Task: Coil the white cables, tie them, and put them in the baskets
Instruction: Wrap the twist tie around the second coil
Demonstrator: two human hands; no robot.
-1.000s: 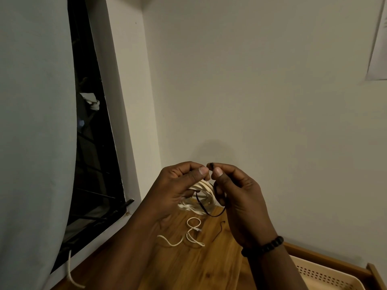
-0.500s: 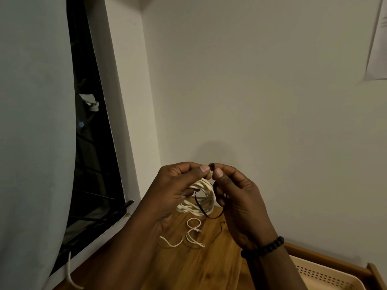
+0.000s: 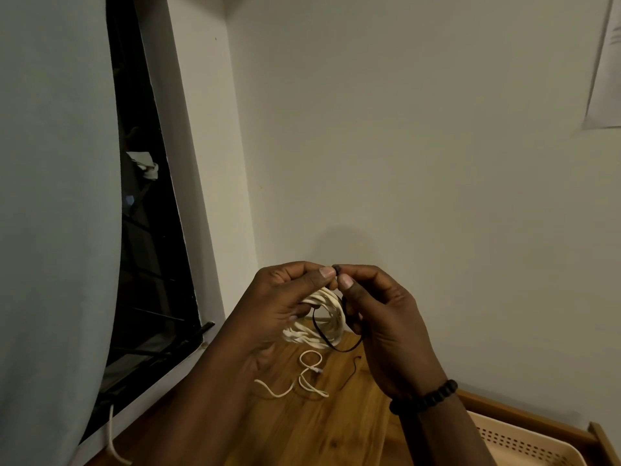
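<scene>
Head view: coiled white cable (image 3: 319,322) is held up above the wooden table (image 3: 336,432), gripped in the left hand (image 3: 285,304); black tie (image 3: 327,338) is looped round the coil, its ends pinched at the top between left-hand fingertips and right hand (image 3: 379,317); twist is judged in progress; basket (image 3: 524,445) lies right of the coil, nearer the right hand; loose cable end (image 3: 302,381) trails on the table below the coil, a possible snag.

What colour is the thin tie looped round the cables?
Black tie, seen in the head view.
</scene>
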